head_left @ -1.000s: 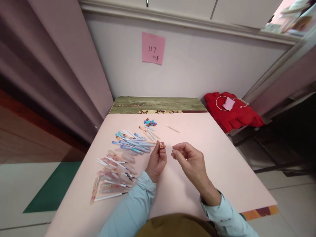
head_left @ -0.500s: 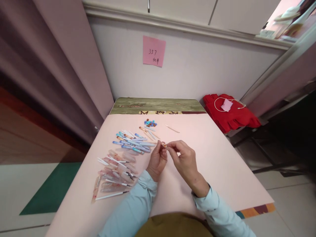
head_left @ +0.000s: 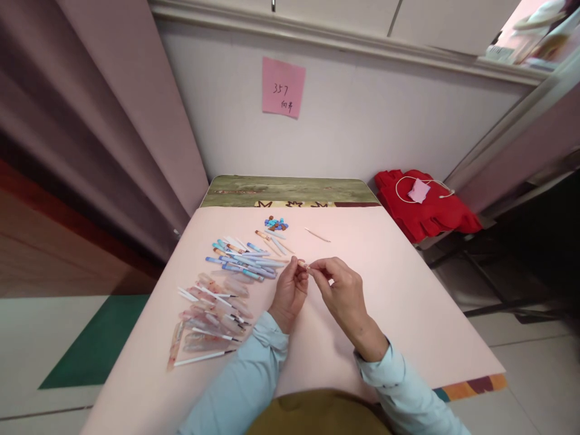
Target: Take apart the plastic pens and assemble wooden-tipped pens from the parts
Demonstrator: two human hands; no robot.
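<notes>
My left hand (head_left: 289, 297) is closed around a small tan-and-brown pen barrel (head_left: 302, 264), one end of it showing past the fingertips. At that end, the thumb and forefinger of my right hand (head_left: 341, 291) are pinched together; whatever lies between them is too small to make out. Just left of my hands is a pile of blue, turquoise and brown pen parts (head_left: 247, 266). Beyond it sit several small blue and brown caps (head_left: 277, 224). A slim pale piece with pointed ends (head_left: 318, 235) lies alone farther back.
Clear pinkish barrels (head_left: 174, 344) and white refills with dark tips (head_left: 203, 358) are heaped at the table's left. A pale cover (head_left: 399, 302) lies over the table. Red cloth (head_left: 426, 208) with a white cord is off the far right corner. A pink note (head_left: 283, 87) hangs on the wall.
My right hand has shifted slightly right, still pinched at the barrel's end. That end, which faced me as a round opening, now points more sideways. The view has tilted a little.
</notes>
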